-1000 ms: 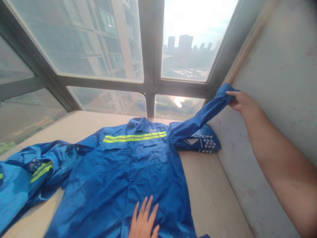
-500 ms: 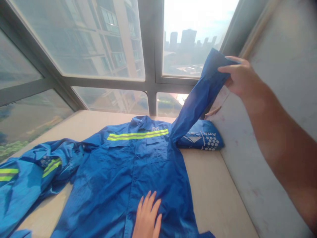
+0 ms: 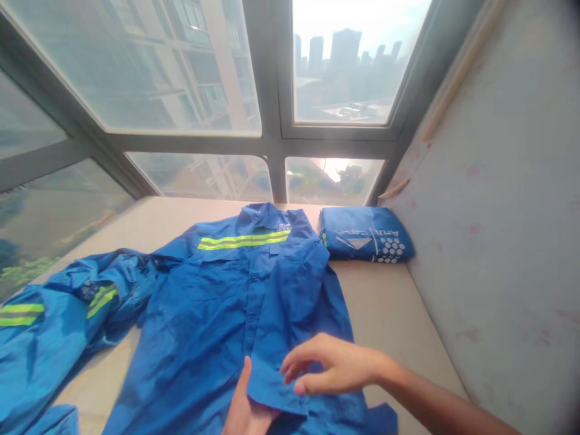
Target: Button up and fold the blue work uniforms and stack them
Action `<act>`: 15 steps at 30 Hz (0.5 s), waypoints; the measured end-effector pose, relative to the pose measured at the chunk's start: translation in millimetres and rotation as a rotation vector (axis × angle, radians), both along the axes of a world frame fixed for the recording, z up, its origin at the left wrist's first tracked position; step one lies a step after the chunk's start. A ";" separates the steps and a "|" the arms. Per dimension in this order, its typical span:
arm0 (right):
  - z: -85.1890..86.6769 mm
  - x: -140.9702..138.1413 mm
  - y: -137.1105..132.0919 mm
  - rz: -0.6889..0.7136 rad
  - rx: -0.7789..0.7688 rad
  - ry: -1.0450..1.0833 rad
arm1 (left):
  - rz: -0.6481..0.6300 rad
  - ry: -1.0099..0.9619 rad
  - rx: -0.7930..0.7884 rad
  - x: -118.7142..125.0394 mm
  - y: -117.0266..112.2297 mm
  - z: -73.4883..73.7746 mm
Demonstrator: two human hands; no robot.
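Observation:
A blue work shirt (image 3: 212, 302) with a yellow reflective stripe lies front up on a pale wooden ledge (image 3: 389, 314). Its right sleeve (image 3: 294, 296) is folded across the chest, with the cuff near the bottom edge of the view. My right hand (image 3: 330, 365) hovers low over that cuff, its fingers curled and pinched on the cuff's edge. My left hand (image 3: 242, 408) lies flat on the shirt front. Its thumb is stretched out and the fingers are hidden under the cuff.
A folded blue garment (image 3: 365, 241) with white print sits in the far right corner against the wall (image 3: 498, 211). Another crumpled blue garment (image 3: 54, 320) with yellow stripes lies at the left. Large windows (image 3: 267, 145) close off the back of the ledge.
My right hand brought the sleeve down from high by the window and laid it across the shirt front. The cuff now covers the fingers of my left hand.

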State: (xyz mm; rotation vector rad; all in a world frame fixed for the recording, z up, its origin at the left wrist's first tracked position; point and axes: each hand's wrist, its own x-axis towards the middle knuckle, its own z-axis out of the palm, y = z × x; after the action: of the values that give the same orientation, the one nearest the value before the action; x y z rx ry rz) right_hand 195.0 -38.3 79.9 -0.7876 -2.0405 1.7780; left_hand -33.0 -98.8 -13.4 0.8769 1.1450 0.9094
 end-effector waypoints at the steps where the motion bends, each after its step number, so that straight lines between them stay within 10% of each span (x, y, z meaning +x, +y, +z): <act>1: -13.1 7.8 -0.5 -0.159 -0.061 0.004 | 0.040 -0.100 -0.155 -0.2 -2.0 2.0; 4: -50.5 34.1 4.0 -0.660 -0.190 0.023 | 0.239 -0.358 -0.565 -1.0 1.8 5.7; 8: -99.5 52.6 15.6 -1.161 -0.397 0.126 | 0.406 -0.493 -0.661 -0.3 19.6 22.1; 15: -131.8 8.6 80.4 -1.199 -0.611 0.539 | 0.561 -0.549 -0.588 -8.7 36.4 89.5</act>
State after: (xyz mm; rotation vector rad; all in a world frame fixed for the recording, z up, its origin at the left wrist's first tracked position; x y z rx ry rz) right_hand 203.6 42.1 -51.9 -1.1535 -0.4004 1.5214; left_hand -41.6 -62.4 76.1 -0.1916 1.0856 1.0874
